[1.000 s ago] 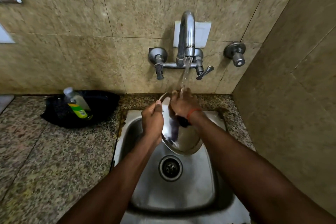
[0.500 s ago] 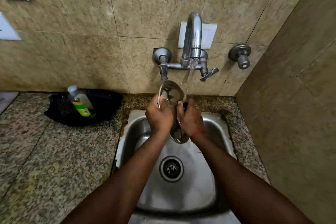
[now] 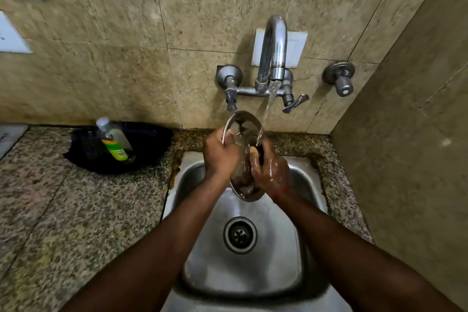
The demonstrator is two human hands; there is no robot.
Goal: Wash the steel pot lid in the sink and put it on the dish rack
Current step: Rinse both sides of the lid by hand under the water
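Observation:
The steel pot lid stands nearly on edge over the steel sink, its inner face turned toward me. My left hand grips its left rim. On the far right side my right hand, wet, curls round the lid's black knob. Water from the tap runs onto the lid's right edge and my right hand. No dish rack is in view.
A black tub holding a dish soap bottle sits on the granite counter left of the sink. A tiled wall stands close on the right. The drain lies open below the lid.
The lid has been raised from lying low and flat in the sink to standing almost upright under the stream. Both hands rose with it, and the view shifted slightly left.

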